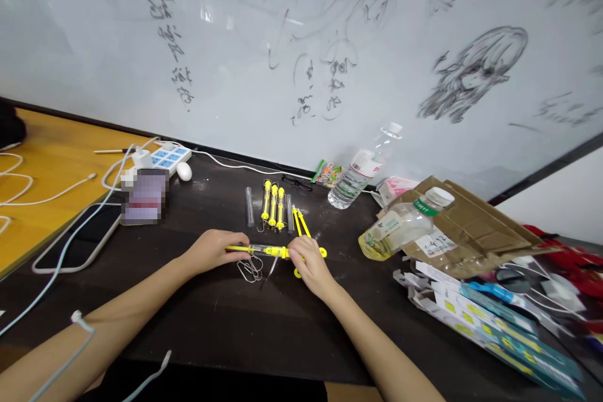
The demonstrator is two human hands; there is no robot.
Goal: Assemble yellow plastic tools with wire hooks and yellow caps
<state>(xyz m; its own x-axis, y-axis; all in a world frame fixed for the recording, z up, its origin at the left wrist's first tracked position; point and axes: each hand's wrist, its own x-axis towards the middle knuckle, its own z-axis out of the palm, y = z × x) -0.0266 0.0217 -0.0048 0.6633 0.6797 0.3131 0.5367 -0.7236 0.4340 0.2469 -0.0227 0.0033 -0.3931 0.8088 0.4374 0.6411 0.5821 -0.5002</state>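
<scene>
Over the middle of the dark table, both hands hold a yellow-and-clear spring scale (266,250), lying nearly level between them. My left hand (217,247) is closed on its yellow rod at the left end. At the right end, the fingers of my right hand (308,262) close round its yellow end piece. Just below the tube lie several metal hooks (251,269). Beyond my hands, three more spring scales (272,205) stand in a row between two clear tubes, one on the left (249,206) and one on the right (289,213). Yellow rods (301,221) lie by my right hand, partly hidden.
To the right stand a water bottle (357,174) and a tilted bottle of yellowish liquid (393,230), near cardboard (475,220) and an opened box (490,326). Phones (80,235), white cables and a power strip (170,156) occupy the left. A whiteboard (226,75) rises behind.
</scene>
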